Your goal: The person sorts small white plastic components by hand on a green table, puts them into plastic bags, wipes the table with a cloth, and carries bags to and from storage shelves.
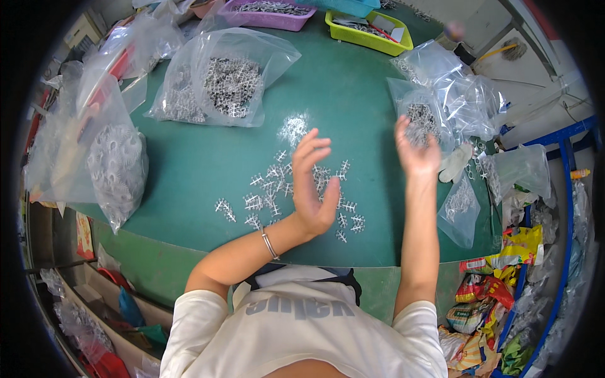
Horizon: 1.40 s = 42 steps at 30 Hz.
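Note:
My left hand (314,195), with a silver bangle at the wrist, is held above a loose scatter of small silvery branched metal pieces (271,184). Its fingers stretch upward, the thumb stands apart, and nothing shows in the grasp. Further right, my right hand (418,155) is raised with fingers apart and slightly curled, no object visible in it. Just beyond those fingertips lies a clear bag (421,116) of small grey metal parts; whether they touch it I cannot tell. A patch of white powder or tiny bits (293,130) lies beyond the scattered pieces.
Clear bags of metal parts (233,88) stand at the back left, and a bag of ring-like pieces (116,164) at the left edge. Purple (296,22) and lime-green baskets (359,41) line the far side. A small bag (460,211) and blue rack (569,183) are at right.

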Motion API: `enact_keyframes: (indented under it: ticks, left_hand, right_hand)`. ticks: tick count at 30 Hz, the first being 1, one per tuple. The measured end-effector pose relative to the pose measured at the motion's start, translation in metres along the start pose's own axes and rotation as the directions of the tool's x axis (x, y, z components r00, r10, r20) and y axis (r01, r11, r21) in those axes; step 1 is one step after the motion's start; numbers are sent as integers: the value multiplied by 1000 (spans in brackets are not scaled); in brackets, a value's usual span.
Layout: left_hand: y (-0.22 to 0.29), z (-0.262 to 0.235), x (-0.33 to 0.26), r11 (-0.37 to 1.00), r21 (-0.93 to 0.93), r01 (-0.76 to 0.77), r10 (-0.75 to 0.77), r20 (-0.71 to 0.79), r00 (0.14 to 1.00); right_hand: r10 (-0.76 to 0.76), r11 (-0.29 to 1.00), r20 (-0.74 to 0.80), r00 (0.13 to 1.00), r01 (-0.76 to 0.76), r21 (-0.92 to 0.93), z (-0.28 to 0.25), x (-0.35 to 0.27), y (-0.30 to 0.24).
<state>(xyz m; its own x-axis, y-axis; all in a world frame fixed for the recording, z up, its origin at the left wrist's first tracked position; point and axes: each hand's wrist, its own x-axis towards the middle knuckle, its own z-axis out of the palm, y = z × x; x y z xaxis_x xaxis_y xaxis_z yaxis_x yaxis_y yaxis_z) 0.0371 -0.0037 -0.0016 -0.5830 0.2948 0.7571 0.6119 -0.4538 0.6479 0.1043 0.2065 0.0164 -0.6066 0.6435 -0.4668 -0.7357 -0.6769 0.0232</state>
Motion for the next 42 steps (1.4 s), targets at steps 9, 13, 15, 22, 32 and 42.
enact_keyframes:
  ticks: [9, 13, 15, 22, 32, 42]
  left_hand:
    - [-29, -31, 31, 888, 270, 372, -396, 39, 917]
    - [-50, -45, 26, 734, 644, 217, -461, 237, 855]
    - [-56, -42, 21, 661, 742, 110, -457, 282, 844]
    - [-70, -41, 22, 678, 732, 69, -519, 410, 750]
    - [-62, -42, 18, 763, 646, 25, -446, 497, 744]
    - [-43, -42, 12, 868, 490, 79, -428, 658, 619]
  right_hand:
    - [-176, 959, -4, 984, 171, -224, 19, 19, -60]
    - [-363, 331, 319, 876, 441, -834, -22, -12, -11]
    - [-48, -148, 498, 866, 487, -861, -33, -32, 15]
    - [492, -676, 642, 587, 723, -143, -62, -43, 44]
    - [508, -609, 535, 675, 721, -332, -63, -59, 48]
    - [383, 81, 215, 898, 200, -976, -50, -65, 42]
